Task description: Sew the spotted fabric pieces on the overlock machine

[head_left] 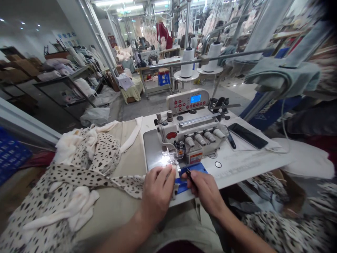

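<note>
A white overlock sewing machine (184,133) stands in front of me, its lamp lighting the needle area. My left hand (158,188) is at the presser foot, fingers together and pressed on the end of a dark-spotted cream fabric (130,184). The fabric under those fingers is mostly hidden. To the right, my right hand (204,188) is closed around a slim black tool (189,174); its tip points toward the needle area, and its exact kind does not show. Beneath the tool is a blue plate (201,168) at the machine's front.
Spotted and plain cream garments (86,168) are heaped on the left side. A phone (247,135) and a dark pen-like object (231,138) lie on the table's right. Thread cones (187,61) stand behind the machine. More spotted fabric (273,228) is piled low on the right.
</note>
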Action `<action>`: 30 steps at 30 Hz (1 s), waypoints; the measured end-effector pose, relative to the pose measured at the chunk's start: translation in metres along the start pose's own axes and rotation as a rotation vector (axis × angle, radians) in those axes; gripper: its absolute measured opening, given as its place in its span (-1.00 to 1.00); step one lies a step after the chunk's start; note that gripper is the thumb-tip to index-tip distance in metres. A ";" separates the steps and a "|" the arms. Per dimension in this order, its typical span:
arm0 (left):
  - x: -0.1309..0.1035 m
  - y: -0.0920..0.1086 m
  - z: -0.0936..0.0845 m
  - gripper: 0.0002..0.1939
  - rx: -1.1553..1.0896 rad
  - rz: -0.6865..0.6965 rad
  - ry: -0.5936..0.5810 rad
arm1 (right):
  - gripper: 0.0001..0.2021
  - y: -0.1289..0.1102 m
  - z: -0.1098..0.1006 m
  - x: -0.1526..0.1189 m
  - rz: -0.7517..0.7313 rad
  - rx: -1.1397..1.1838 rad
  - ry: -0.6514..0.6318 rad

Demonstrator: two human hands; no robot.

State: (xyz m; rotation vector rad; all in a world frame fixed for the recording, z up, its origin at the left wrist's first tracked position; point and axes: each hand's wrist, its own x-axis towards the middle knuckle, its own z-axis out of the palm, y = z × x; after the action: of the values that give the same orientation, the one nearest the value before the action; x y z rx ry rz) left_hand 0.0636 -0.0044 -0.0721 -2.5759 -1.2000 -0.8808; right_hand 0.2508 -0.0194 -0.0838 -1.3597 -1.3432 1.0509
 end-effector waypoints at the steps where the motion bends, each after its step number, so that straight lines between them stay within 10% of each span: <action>1: 0.000 0.000 0.000 -0.57 0.008 0.005 0.015 | -0.47 -0.005 -0.008 0.003 -0.031 -0.085 -0.032; 12: 0.001 0.009 0.004 -0.67 0.084 -0.019 0.070 | -0.67 -0.044 -0.027 0.028 -0.366 -1.054 -0.155; 30: 0.000 0.014 0.004 -0.71 0.096 -0.071 0.058 | -0.73 -0.044 -0.011 0.032 -0.447 -1.225 -0.053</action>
State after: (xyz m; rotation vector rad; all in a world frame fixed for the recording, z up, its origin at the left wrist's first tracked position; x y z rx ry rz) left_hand 0.0758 -0.0120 -0.0737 -2.4294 -1.2922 -0.8827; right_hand 0.2536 0.0107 -0.0377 -1.6831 -2.3392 -0.1579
